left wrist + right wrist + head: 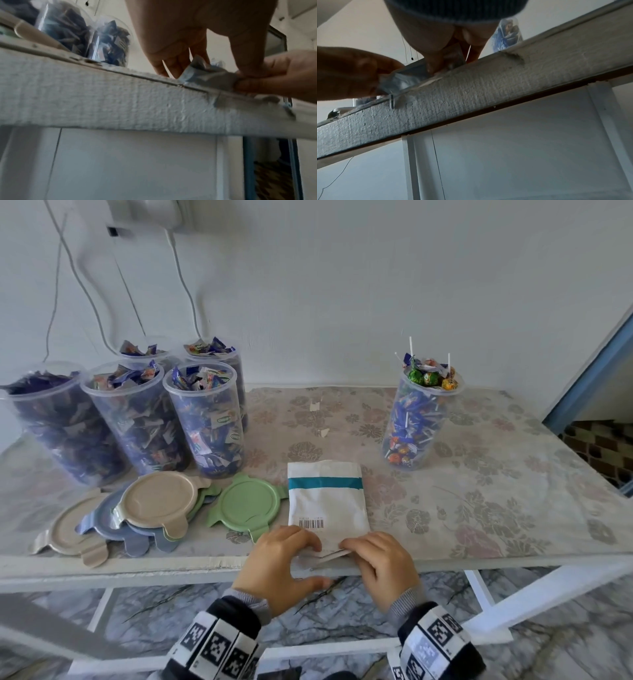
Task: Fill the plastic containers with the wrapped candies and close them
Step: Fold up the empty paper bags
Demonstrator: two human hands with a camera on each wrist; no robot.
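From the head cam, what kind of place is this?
Probably a home room, not a factory line: a table with a floral cover against a plain wall, loose cables hanging down it, marble-look floor underneath.

Beyond my hands, a floral-covered table (479, 474) meets a pale wall (342, 285) hung with cables (181, 275); marbled floor (342, 621) lies beneath them.

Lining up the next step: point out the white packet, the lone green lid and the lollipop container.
white packet (327, 501), head view, middle of its face.
green lid (247, 503), head view, disc centre.
lollipop container (412, 426), head view, clear side wall.
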